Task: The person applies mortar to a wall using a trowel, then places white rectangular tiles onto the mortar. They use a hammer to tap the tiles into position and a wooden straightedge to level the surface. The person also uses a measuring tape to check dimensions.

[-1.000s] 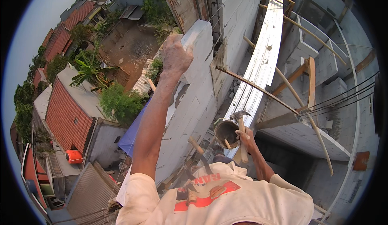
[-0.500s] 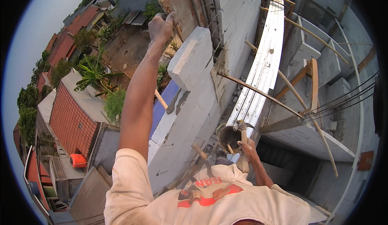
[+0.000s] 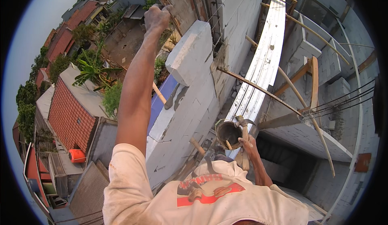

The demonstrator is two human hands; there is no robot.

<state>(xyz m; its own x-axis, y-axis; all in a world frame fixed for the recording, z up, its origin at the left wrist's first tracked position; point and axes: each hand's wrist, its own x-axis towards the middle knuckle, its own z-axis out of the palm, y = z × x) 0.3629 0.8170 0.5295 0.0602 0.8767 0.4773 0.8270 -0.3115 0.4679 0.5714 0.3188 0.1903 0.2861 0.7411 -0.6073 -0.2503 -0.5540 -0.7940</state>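
My left hand (image 3: 157, 18) is raised at the end of a stretched arm, its fingers curled closed beside the edge of a wooden board (image 3: 180, 0). What sits inside those fingers is hidden. A claw hammer (image 3: 245, 130) with a wooden handle is in my right hand (image 3: 249, 145), head up, over the rim of a round bucket (image 3: 221, 138). A light wooden handle (image 3: 228, 145) shows inside that bucket. Below my left hand, a pale block (image 3: 189, 53) stands on the block wall (image 3: 184, 122). Grey mortar (image 3: 176, 97) lies on the wall top next to a wooden handle (image 3: 159, 94).
A long ribbed metal sheet (image 3: 258, 65) runs away beyond the bucket. Wooden poles (image 3: 297, 89) and a crossing bar (image 3: 258, 90) stand on the right, above a dark opening (image 3: 283, 160). Left of the wall there is a drop toward tiled roofs (image 3: 72, 117). Steel bars (image 3: 214, 6) rise beside the board.
The view has shifted slightly. My left hand stays by the board's edge, and my right hand still holds the hammer by the bucket, its head now more upright.
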